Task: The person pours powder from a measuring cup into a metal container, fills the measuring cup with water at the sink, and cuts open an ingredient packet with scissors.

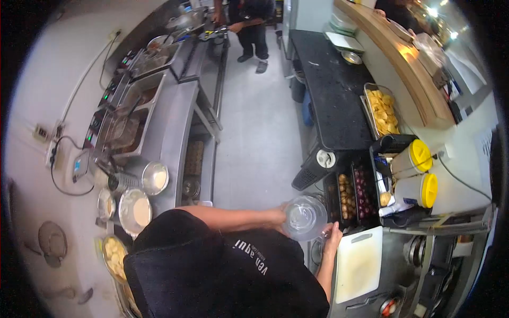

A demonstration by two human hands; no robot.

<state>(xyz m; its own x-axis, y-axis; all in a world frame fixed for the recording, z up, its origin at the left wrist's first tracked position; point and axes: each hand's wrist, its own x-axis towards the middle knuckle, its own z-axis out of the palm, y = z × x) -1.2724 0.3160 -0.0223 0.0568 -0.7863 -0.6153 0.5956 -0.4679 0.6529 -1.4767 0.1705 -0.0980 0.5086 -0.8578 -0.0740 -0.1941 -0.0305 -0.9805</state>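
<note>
A clear plastic jug [306, 218] is held between my two hands, over the gap between the left counter and the black crates. My left hand [279, 215] is closed on its left side, with the fingers partly hidden behind the jug. On the right side, my right hand [332, 237] grips the jug near its handle. The jug looks see-through; whether any liquid is in it cannot be made out. Just right of my right hand lies a white cutting board [359, 265].
Fryers [127, 130] and metal bowls [135, 212] line the left counter. Potatoes [347, 197] and red onions [364, 191] fill black crates on the right, near yellow-lidded tubs [420, 155] and a basket of chips [383, 112]. Another person [252, 26] stands up the aisle.
</note>
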